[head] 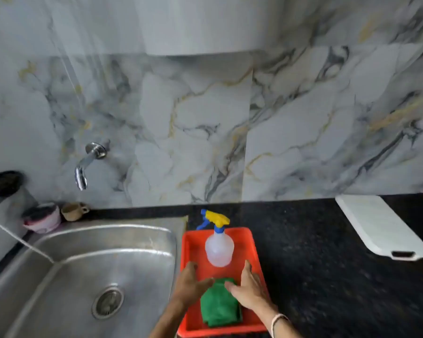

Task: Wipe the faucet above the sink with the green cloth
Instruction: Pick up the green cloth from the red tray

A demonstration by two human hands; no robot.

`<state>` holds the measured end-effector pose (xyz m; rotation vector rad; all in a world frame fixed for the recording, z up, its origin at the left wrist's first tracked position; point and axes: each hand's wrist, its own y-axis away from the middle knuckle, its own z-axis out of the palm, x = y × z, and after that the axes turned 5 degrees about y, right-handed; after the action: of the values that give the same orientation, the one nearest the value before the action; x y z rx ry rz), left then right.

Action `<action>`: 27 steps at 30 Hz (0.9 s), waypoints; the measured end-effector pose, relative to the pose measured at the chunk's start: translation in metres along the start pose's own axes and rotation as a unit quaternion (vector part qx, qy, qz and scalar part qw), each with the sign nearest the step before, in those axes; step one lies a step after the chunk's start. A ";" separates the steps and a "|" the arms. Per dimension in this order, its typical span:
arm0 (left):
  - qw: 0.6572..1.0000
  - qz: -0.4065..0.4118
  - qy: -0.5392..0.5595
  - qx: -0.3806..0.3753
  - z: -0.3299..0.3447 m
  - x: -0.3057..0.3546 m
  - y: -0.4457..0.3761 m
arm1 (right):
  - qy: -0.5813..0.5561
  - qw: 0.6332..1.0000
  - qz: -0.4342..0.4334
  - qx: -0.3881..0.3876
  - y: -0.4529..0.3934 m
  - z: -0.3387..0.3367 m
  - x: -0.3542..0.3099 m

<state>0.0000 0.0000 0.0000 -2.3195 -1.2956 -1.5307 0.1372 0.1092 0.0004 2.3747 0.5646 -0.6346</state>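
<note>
A chrome faucet juts from the marble wall above the steel sink at the left. The folded green cloth lies in the near half of an orange tray on the black counter. My left hand hovers over the cloth's left edge, fingers spread, thumb near the cloth's top. My right hand is on the cloth's right side, fingers apart, thumb touching the cloth's top edge. Neither hand has closed on the cloth.
A clear spray bottle with a yellow and blue trigger stands in the far half of the tray. A white cutting board lies at the right. A small cup, a pink-rimmed bowl and a dark-topped container sit behind the sink.
</note>
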 end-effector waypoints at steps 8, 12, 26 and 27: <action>0.987 -0.158 0.020 0.020 0.046 -0.012 0.014 | -0.019 0.999 0.051 0.004 -0.006 0.034 0.015; 0.953 -0.178 0.244 -0.030 0.031 -0.006 0.024 | -0.258 0.960 0.098 -0.037 -0.007 0.031 0.011; 0.869 0.077 0.486 -0.051 -0.226 0.022 0.007 | -0.648 0.734 -0.124 -0.162 0.023 0.033 -0.246; 0.891 0.102 0.442 -0.019 -0.248 0.023 0.001 | -0.639 0.743 -0.132 -0.148 0.019 0.036 -0.267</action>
<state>-0.1754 -0.1050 0.1427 -1.3473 -0.7400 -2.1246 -0.0758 0.0093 0.1331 1.0817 0.2878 -1.8666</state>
